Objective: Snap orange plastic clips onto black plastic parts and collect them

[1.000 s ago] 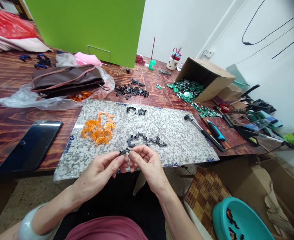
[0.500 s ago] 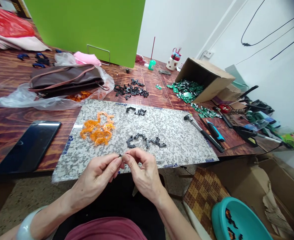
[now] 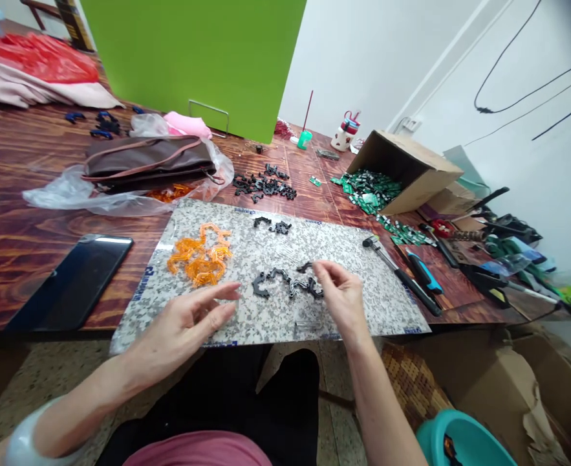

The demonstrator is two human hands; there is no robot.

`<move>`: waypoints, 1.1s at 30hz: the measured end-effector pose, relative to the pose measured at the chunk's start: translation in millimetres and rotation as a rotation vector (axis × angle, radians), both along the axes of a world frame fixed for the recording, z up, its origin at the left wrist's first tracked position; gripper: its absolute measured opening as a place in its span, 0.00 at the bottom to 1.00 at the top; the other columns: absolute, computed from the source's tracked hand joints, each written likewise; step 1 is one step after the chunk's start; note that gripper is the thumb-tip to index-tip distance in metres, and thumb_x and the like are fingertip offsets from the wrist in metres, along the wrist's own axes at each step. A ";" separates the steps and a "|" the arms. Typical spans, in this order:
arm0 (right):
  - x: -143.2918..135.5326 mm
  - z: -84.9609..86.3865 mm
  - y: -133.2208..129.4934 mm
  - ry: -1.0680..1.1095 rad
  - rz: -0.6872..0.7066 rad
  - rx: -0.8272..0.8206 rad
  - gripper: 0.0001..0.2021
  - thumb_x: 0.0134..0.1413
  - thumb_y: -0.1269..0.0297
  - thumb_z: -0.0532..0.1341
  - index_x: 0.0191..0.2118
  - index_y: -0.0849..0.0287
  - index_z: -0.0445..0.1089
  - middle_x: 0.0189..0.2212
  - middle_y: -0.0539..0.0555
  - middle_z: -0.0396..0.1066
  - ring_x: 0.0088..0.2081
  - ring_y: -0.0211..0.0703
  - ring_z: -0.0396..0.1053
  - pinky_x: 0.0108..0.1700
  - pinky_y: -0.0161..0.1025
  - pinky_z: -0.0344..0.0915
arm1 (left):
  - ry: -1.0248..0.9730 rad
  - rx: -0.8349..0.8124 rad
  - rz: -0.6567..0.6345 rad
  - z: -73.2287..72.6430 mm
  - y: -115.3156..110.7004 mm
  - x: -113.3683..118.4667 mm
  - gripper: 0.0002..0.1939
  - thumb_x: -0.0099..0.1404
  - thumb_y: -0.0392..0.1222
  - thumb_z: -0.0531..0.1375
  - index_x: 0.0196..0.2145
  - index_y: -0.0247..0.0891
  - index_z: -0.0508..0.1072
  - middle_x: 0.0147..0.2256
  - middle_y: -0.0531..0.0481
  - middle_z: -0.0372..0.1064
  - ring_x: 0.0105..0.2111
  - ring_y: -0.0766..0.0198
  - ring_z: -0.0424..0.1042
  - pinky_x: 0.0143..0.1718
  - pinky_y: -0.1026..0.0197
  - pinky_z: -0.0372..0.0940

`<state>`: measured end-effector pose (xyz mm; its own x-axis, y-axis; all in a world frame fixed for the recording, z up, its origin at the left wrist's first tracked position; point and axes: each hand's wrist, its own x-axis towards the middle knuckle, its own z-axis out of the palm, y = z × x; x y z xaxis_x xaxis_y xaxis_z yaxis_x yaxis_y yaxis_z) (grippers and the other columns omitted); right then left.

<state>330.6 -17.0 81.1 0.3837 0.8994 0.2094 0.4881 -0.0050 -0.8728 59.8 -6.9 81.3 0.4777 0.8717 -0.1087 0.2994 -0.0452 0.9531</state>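
Note:
My right hand (image 3: pixel 341 294) pinches a small black plastic clip (image 3: pixel 305 266) by its end, just above a loose row of black curved plastic clips (image 3: pixel 260 285) on the speckled board (image 3: pixel 246 323). My left hand (image 3: pixel 188 323) hovers over the board's front part, fingers apart, with nothing in it. Beyond its fingertips lies a heap of translucent orange plastic clips (image 3: pixel 200 262). A few thin metal pins (image 3: pixel 288 252) lie mid-board, and more pins (image 3: pixel 308 325) rest near the front edge. Farther back are two more black parts (image 3: pixel 280 227).
A hammer (image 3: pixel 401 275) and a blue-handled cutter (image 3: pixel 423 272) lie on the right. Green circuit boards (image 3: pixel 370 188) spill from a cardboard box (image 3: pixel 411 162). A phone (image 3: pixel 72 285) and a brown bag (image 3: pixel 152 162) are left. Black parts (image 3: pixel 266 184) lie behind the board. A teal basin (image 3: pixel 464 440) stands lower right.
My hands, together before, have parted. The right one has moved right and forward with a black clip toward the row; the left has opened. The view has shifted slightly.

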 end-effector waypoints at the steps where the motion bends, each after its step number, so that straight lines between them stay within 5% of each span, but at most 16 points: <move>1: 11.8 -1.2 1.7 -0.037 -0.042 -0.018 0.21 0.57 0.47 0.60 0.38 0.62 0.78 0.30 0.54 0.76 0.32 0.42 0.70 0.34 0.38 0.64 | 0.025 0.028 0.042 1.1 0.4 -8.1 0.26 0.65 0.58 0.59 0.54 0.39 0.74 0.49 0.43 0.76 0.42 0.56 0.76 0.43 0.61 0.69; 5: 42.3 -6.9 2.0 -0.124 -0.108 -0.088 0.25 0.52 0.43 0.59 0.36 0.64 0.78 0.30 0.59 0.77 0.33 0.49 0.71 0.37 0.43 0.64 | 0.145 0.090 0.290 2.3 5.3 -50.8 0.26 0.63 0.56 0.61 0.51 0.36 0.75 0.38 0.49 0.78 0.39 0.58 0.75 0.43 0.65 0.69; 9: 54.6 -14.5 -1.8 -0.240 -0.127 -0.166 0.25 0.45 0.44 0.60 0.35 0.63 0.79 0.33 0.65 0.78 0.37 0.61 0.72 0.42 0.51 0.63 | 0.464 0.233 0.545 7.1 12.4 -107.3 0.27 0.62 0.59 0.57 0.48 0.34 0.76 0.43 0.44 0.77 0.40 0.54 0.74 0.43 0.59 0.68; 13: 60.4 -19.8 -3.4 -0.583 -0.132 -0.174 0.31 0.52 0.41 0.51 0.42 0.63 0.79 0.41 0.64 0.77 0.38 0.59 0.73 0.42 0.50 0.64 | 0.843 0.239 0.710 16.4 7.5 -158.5 0.25 0.65 0.57 0.56 0.48 0.33 0.73 0.41 0.42 0.77 0.37 0.53 0.74 0.40 0.58 0.64; 16: 54.2 -16.5 -6.3 -0.643 -0.130 -0.105 0.32 0.56 0.39 0.49 0.43 0.61 0.78 0.42 0.62 0.77 0.36 0.55 0.73 0.39 0.47 0.66 | 0.932 0.122 0.771 13.9 -3.5 -175.4 0.24 0.62 0.62 0.59 0.34 0.35 0.77 0.26 0.50 0.75 0.29 0.54 0.73 0.29 0.64 0.58; 19: 41.1 -10.0 -9.3 -0.644 -0.084 -0.062 0.34 0.56 0.35 0.48 0.41 0.59 0.79 0.40 0.60 0.78 0.33 0.52 0.74 0.35 0.45 0.66 | 0.637 -0.103 0.828 2.7 -12.9 -175.1 0.22 0.57 0.59 0.66 0.23 0.36 0.77 0.15 0.56 0.70 0.20 0.60 0.68 0.23 0.67 0.54; 25: 21.5 0.4 -15.1 -0.618 0.012 0.047 0.32 0.57 0.34 0.51 0.39 0.58 0.79 0.40 0.59 0.79 0.38 0.54 0.76 0.38 0.44 0.69 | 0.101 -0.303 0.870 -12.9 -20.7 -165.0 0.14 0.54 0.46 0.71 0.26 0.31 0.75 0.20 0.57 0.76 0.18 0.68 0.70 0.17 0.74 0.54; 33: -25.6 8.6 -31.9 -0.361 0.244 0.132 0.15 0.59 0.50 0.62 0.39 0.55 0.79 0.39 0.55 0.79 0.37 0.47 0.77 0.37 0.38 0.72 | -0.404 -0.368 0.717 7.6 -23.3 -165.9 0.09 0.63 0.33 0.55 0.25 0.38 0.63 0.16 0.61 0.58 0.16 0.74 0.58 0.19 0.72 0.55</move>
<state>305.1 -49.0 89.7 0.0448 0.9111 0.4097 0.7341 0.2481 -0.6321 -106.1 -30.2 88.9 -0.1048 0.9186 -0.3811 -0.2228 0.3518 0.9092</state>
